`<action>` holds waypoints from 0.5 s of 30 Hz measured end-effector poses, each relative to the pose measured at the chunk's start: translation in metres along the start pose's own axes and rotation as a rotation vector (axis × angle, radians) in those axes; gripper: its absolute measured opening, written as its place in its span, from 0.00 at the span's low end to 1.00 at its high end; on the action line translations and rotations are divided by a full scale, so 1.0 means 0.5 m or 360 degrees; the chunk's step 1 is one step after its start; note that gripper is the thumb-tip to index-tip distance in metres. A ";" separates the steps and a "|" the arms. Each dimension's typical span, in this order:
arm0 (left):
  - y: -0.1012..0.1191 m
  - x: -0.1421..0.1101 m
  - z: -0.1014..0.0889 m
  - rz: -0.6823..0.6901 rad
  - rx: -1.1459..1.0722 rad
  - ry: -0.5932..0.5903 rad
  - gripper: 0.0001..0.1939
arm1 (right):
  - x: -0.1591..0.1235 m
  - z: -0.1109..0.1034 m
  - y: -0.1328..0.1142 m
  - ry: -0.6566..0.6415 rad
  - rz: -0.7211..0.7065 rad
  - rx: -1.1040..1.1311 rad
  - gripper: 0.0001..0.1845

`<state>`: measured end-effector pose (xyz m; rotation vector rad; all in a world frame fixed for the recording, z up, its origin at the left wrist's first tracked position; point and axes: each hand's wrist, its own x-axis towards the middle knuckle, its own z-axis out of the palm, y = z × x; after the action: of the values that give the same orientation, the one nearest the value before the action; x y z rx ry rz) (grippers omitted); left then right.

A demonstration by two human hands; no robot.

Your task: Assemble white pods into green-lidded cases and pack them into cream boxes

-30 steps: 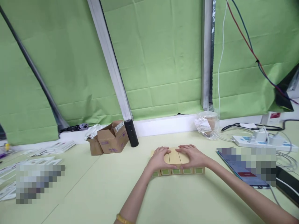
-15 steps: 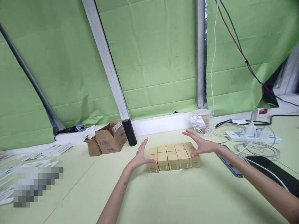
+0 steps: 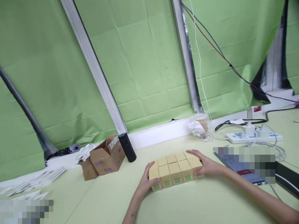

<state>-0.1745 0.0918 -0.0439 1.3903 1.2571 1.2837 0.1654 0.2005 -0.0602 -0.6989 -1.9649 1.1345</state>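
A block of several small tan boxes (image 3: 175,169) with green squares on their fronts stands in two rows on the pale green table (image 3: 187,205). My left hand (image 3: 146,183) presses against the block's left end, thumb on the front of the end box. My right hand (image 3: 205,165) clasps the right end, fingers curled over its far corner. Both hands squeeze the block between them.
An open brown cardboard carton (image 3: 105,158) and a black cylinder (image 3: 127,147) stand behind the block on the left. A plastic cup in a bag (image 3: 199,126), a power strip (image 3: 254,136) with cables and a blurred flat device lie to the right. Papers lie at far left.
My hands went from resting on top of the boxes, to open beside them, to clamping both ends of the block. The view has tilted and swung to the right.
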 end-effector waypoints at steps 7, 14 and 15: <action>-0.016 -0.006 0.023 0.0022 -0.0209 0.0094 0.60 | -0.013 0.018 0.007 0.0137 0.0070 0.0139 0.64; -0.035 0.004 0.011 -0.0065 -0.0362 0.0352 0.46 | -0.024 0.037 0.023 0.0489 0.0273 0.0181 0.35; -0.037 0.005 0.011 -0.0079 -0.0369 0.0392 0.42 | -0.024 0.038 0.027 0.0501 0.0291 0.0180 0.35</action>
<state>-0.1714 0.0970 -0.0621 1.0555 1.2489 1.5481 0.1580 0.1888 -0.0823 -0.9489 -1.5861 1.1541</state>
